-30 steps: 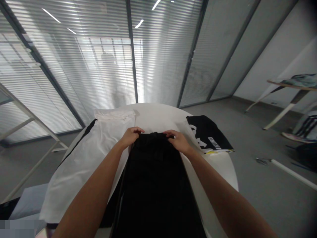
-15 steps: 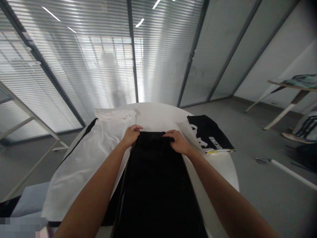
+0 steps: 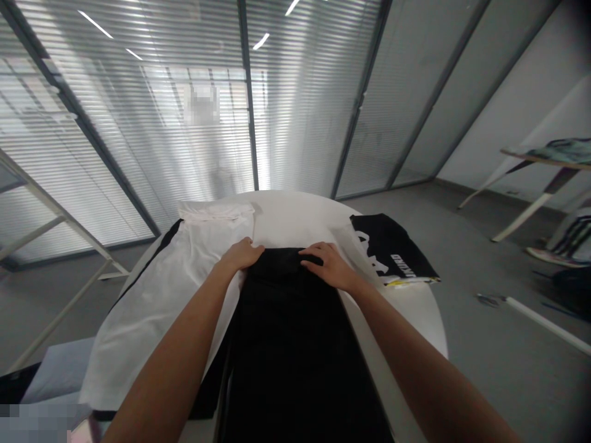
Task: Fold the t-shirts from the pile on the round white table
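Black garment (image 3: 295, 344) lies lengthwise on the round white desk (image 3: 295, 215), running from the near edge to approx. the desk's middle, far end folded into a straight edge. Both hands sit at that far edge. Left hand (image 3: 242, 254): fingers (image 3: 255, 249) laid flat and together, pressing on the garment's left corner, palm down, nothing pinched as far as can be seen; heel of the hand overlaps the white cloth beside it. Right hand (image 3: 325, 264): fingers (image 3: 310, 251) spread a little, flat on the right corner, also pressing, no grip visible. Both forearms reach in from the bottom of the frame, one either side of the black cloth.

Just left of the garment, touching it: white garment (image 3: 161, 295) w/ a black stripe down its outer side, spread flat, its far end folded over near the desk's far rim. Right of the hands, near the desk's right edge: folded black top (image 3: 392, 246) w/ white print; lettering is there but too small and skewed to read. A thin yellow-white edge shows under its near side.

Beyond the desk: glass wall w/ horizontal blinds (image 3: 184, 123). Far right: another desk (image 3: 545, 161) carrying a pale green cloth; striped fabric on the grey floor below it.
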Motion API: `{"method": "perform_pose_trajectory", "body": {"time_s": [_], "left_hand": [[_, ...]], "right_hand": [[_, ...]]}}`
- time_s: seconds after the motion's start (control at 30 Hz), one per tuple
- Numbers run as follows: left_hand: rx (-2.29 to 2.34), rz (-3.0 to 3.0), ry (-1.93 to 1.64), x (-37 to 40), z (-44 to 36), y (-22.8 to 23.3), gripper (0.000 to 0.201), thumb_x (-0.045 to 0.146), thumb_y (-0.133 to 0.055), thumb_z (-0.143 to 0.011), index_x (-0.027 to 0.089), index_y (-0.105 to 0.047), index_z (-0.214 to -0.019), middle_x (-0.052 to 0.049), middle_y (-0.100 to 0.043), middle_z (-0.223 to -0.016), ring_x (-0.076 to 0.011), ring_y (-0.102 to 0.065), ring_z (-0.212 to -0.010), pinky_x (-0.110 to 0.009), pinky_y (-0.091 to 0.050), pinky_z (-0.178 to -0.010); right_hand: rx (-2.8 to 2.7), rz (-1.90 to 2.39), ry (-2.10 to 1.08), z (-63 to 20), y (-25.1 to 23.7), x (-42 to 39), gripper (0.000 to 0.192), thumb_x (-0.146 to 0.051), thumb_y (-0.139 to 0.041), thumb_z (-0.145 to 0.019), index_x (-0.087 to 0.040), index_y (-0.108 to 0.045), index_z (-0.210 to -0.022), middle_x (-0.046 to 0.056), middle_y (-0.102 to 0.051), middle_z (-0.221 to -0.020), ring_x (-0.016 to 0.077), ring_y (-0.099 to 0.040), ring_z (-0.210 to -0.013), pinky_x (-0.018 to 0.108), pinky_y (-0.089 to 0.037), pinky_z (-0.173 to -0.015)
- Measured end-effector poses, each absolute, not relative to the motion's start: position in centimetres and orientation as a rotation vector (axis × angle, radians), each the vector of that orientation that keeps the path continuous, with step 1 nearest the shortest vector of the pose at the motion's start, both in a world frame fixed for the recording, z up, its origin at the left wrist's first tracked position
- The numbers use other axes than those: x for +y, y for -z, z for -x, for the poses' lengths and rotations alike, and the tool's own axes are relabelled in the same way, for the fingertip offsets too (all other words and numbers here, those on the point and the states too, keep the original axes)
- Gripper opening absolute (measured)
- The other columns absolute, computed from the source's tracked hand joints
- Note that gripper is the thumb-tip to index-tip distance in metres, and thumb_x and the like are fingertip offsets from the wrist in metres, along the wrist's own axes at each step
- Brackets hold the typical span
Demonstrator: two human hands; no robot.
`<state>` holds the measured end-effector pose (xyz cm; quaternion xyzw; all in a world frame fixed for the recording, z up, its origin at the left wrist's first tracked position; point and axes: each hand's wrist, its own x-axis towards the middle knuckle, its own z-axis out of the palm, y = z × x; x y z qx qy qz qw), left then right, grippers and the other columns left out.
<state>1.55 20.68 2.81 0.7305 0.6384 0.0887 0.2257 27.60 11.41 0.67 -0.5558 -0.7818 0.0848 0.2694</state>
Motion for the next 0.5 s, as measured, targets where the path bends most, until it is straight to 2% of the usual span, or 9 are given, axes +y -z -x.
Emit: {"method": "perform_pose_trajectory", "body": {"time_s": [0.1, 0.2, 0.27, 0.33, 0.43, 0.5], "left_hand": [[1.645, -2.091, -0.254, 20.4, -1.5, -3.1, 0.056, 0.042, -0.057, -0.082, 0.008, -0.056, -0.127, -0.021, -0.059, -0.13, -0.0303, -0.058, -0.118, -0.031, -0.044, -0.091], [1.553, -2.006, -0.299, 20.1, -1.0, -3.6, 0.053, 0.04, -0.06, -0.081, 0.01, -0.059, -0.125, -0.017, -0.069, -0.108, -0.0254, -0.067, -0.093, -0.027, -0.048, -0.072], [1.488, -1.89, -0.308, 20.0, -0.5, -3.9, 0.055, 0.043, -0.061, -0.081, 0.014, -0.057, -0.128, -0.01, -0.069, -0.084, -0.02, -0.065, -0.068, -0.026, -0.044, -0.056], [1.423, -1.804, -0.308, 19.9, -0.1, -4.1, 0.057, 0.045, -0.062, -0.081, 0.018, -0.055, -0.131, -0.002, -0.061, -0.066, -0.0153, -0.056, -0.052, -0.024, -0.038, -0.047], [1.38, -1.762, -0.265, 20.0, 0.2, -4.1, 0.059, 0.044, -0.063, -0.081, 0.019, -0.052, -0.133, 0.003, -0.051, -0.055, -0.0125, -0.048, -0.042, -0.022, -0.033, -0.042], [1.385, -1.777, -0.23, 20.1, 0.2, -4.1, 0.06, 0.042, -0.063, -0.081, 0.018, -0.052, -0.134, 0.003, -0.05, -0.053, -0.0123, -0.047, -0.04, -0.022, -0.033, -0.041]], "right_hand": [[-2.229, 1.573, -0.292, -27.4, -0.7, 10.9, 0.045, -0.036, -0.068, -0.08, -0.031, -0.064, -0.125, 0.01, -0.053, -0.131, 0.0296, -0.043, -0.125, 0.05, -0.032, -0.105], [-2.269, 1.618, -0.39, -27.5, -1.1, 10.5, 0.05, -0.028, -0.069, -0.078, -0.035, -0.062, -0.127, 0.008, -0.047, -0.139, 0.0306, -0.037, -0.132, 0.054, -0.028, -0.107], [-2.282, 1.595, -0.441, -27.7, -1.5, 10.3, 0.051, -0.019, -0.066, -0.076, -0.036, -0.064, -0.123, 0.007, -0.045, -0.141, 0.0298, -0.035, -0.133, 0.054, -0.026, -0.108], [-2.294, 1.562, -0.478, -27.8, -1.9, 10.1, 0.053, -0.011, -0.062, -0.072, -0.036, -0.066, -0.119, 0.005, -0.045, -0.141, 0.0292, -0.034, -0.134, 0.055, -0.024, -0.108], [-2.314, 1.503, -0.503, -27.7, -2.3, 9.9, 0.053, -0.004, -0.057, -0.067, -0.034, -0.071, -0.107, 0.003, -0.048, -0.137, 0.0283, -0.035, -0.133, 0.053, -0.024, -0.107], [-2.309, 1.476, -0.494, -27.5, -2.4, 9.9, 0.041, -0.005, -0.056, -0.068, -0.031, -0.073, -0.096, 0.003, -0.052, -0.13, 0.0272, -0.038, -0.128, 0.05, -0.026, -0.106]]}}
